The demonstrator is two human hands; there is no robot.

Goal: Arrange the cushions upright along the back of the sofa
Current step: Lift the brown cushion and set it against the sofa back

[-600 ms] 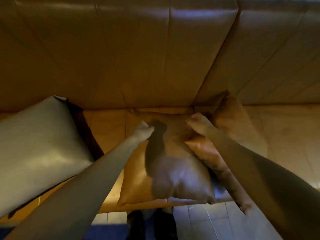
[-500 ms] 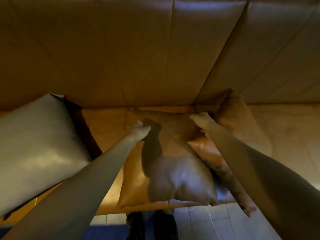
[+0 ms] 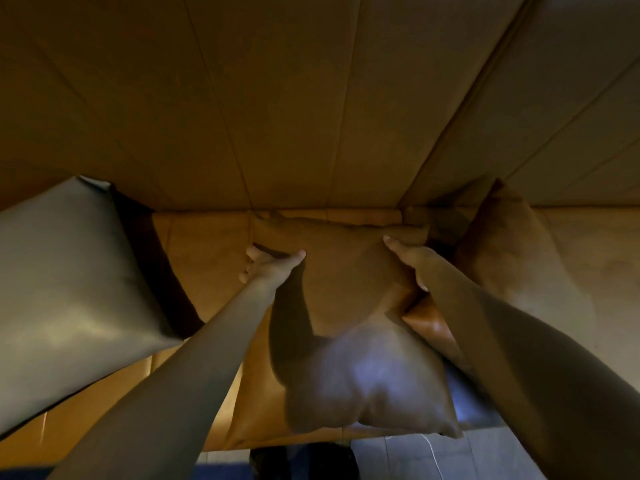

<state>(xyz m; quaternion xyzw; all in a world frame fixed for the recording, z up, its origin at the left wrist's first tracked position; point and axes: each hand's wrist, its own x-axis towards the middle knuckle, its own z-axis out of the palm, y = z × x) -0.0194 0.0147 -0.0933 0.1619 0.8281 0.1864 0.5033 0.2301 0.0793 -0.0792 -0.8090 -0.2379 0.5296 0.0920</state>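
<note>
Head view: brown cushion (image 3: 346,306) lies flat at 6 o'clock on the sofa (image 3: 311,116) seat, left hand (image 3: 266,268) and right hand (image 3: 408,261) clamped on its far corners; best tip it evenly toward 12.

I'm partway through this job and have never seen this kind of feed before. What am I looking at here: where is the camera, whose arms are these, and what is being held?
There is no machine here. The one picture comes from a camera worn on a person's head, looking forward and down, so the two bare arms are that person's own. The left hand and right hand each have a grip on the upper part of a brown cushion over the seat of a tan leather sofa. A grey cushion leans at the left. Another brown cushion stands against the sofa's back at the right. An orange-brown cushion peeks from under the right arm.
</note>
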